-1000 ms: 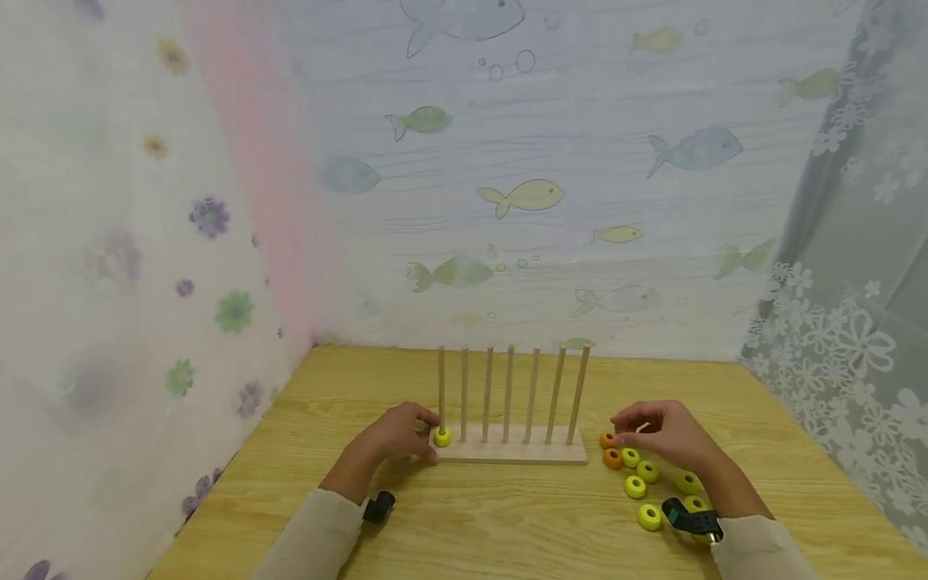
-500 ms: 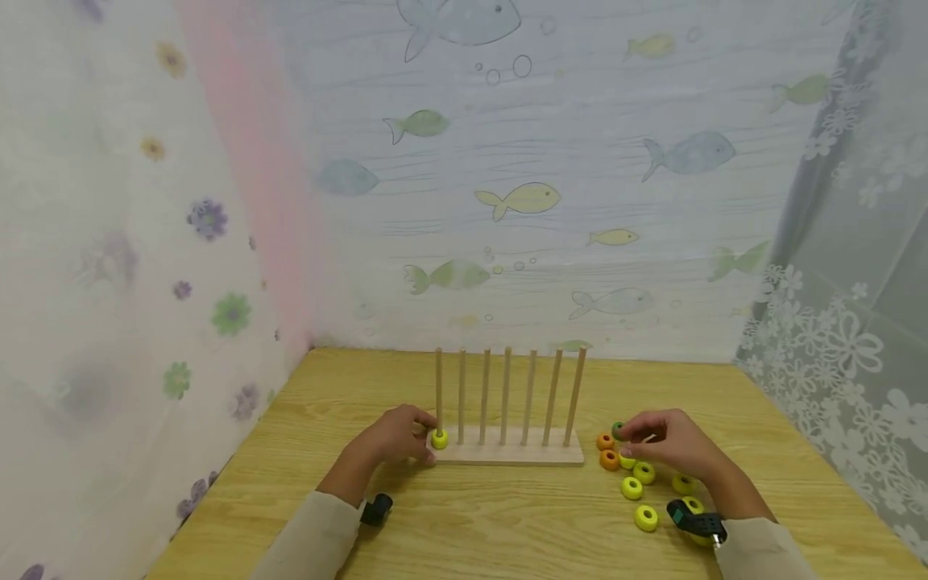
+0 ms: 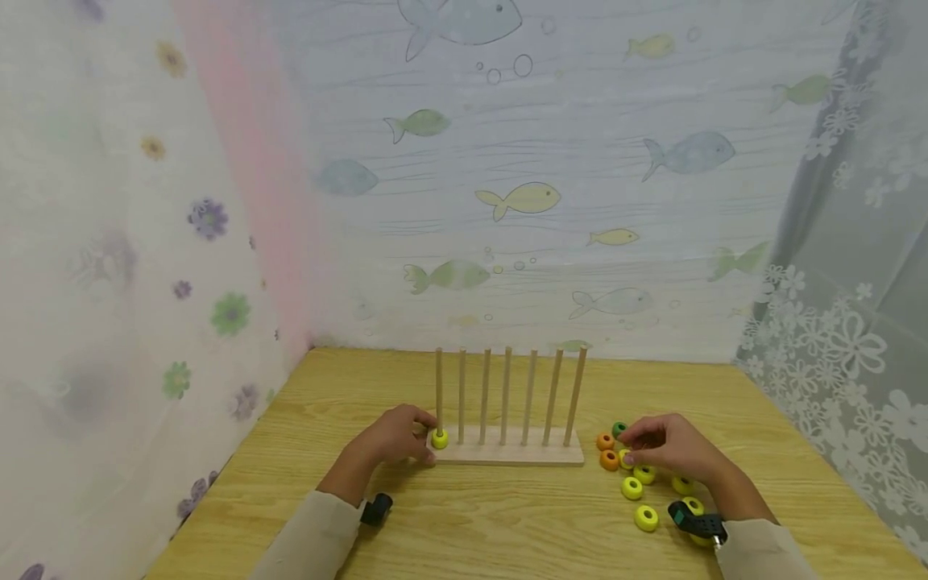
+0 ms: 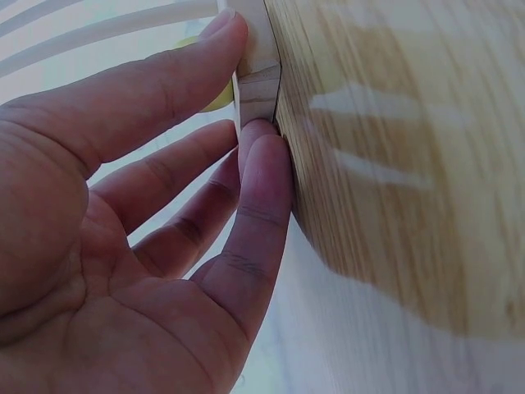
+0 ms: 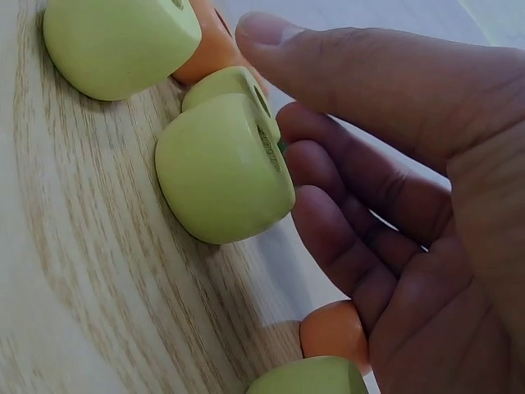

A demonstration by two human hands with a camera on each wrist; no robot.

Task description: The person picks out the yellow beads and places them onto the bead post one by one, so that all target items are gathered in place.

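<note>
A wooden peg rack (image 3: 507, 456) with several upright pegs stands mid-table. One yellow bead (image 3: 440, 439) sits at the bottom of its leftmost peg. My left hand (image 3: 395, 435) holds the left end of the rack's base, thumb on one side and fingertips at its end in the left wrist view. At the right, my right hand (image 3: 677, 448) hovers at a group of loose beads. Its thumb and fingers stand apart around a small yellow bead (image 5: 217, 86), partly hidden behind a nearer yellow bead (image 5: 221, 168). No bead is visibly pinched.
Beyond the right fingertips lies a green bead (image 3: 619, 429). Two orange beads (image 3: 609, 460) are left of the hand, and several yellow ones (image 3: 646, 518) lie nearer, some partly under the right wrist. Printed curtains (image 3: 522, 242) surround the wooden table (image 3: 464, 524).
My right hand has shifted slightly right and nearer, uncovering the green bead; its fingertips are now at a yellow bead. My left hand keeps its hold on the rack.
</note>
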